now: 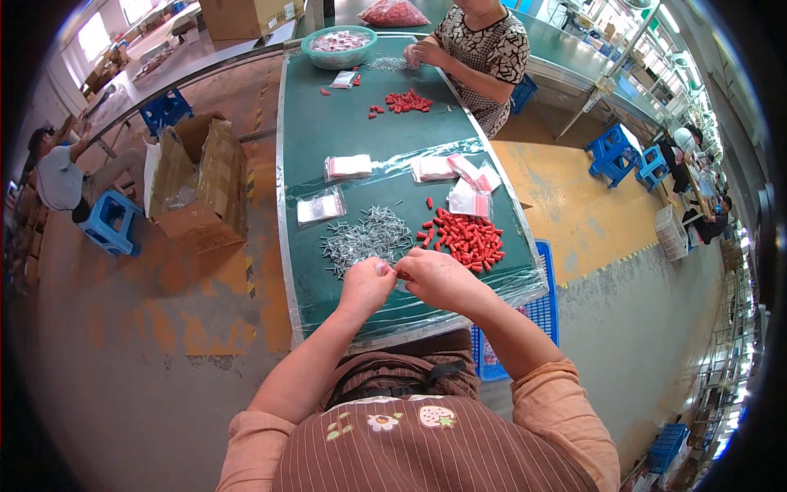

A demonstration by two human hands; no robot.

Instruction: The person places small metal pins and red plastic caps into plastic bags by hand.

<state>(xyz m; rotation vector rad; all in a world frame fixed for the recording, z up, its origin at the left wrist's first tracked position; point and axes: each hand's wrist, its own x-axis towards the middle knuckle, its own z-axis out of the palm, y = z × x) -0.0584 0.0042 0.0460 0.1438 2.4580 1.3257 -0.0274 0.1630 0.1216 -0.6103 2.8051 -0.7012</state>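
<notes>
Both hands meet fingertip to fingertip at the near side of two piles of small parts.
The left hand (367,287) and right hand (438,279) are drawn narrow, their fingertips close together; what they pinch is too small and covered to tell. The screws (369,239) lie heaped on the table (324,131) just beyond the left hand, and the red plugs (469,239) are heaped just beyond the right. Clear bags lie behind both piles: one flat bag (320,206) by the screws, and a bag (470,202) touching the plugs. The step in hand looks like fine two-handed work on a small part, and the next move seems to call for a light, exact pinch, with both sets of fingertips well lined up.
</notes>
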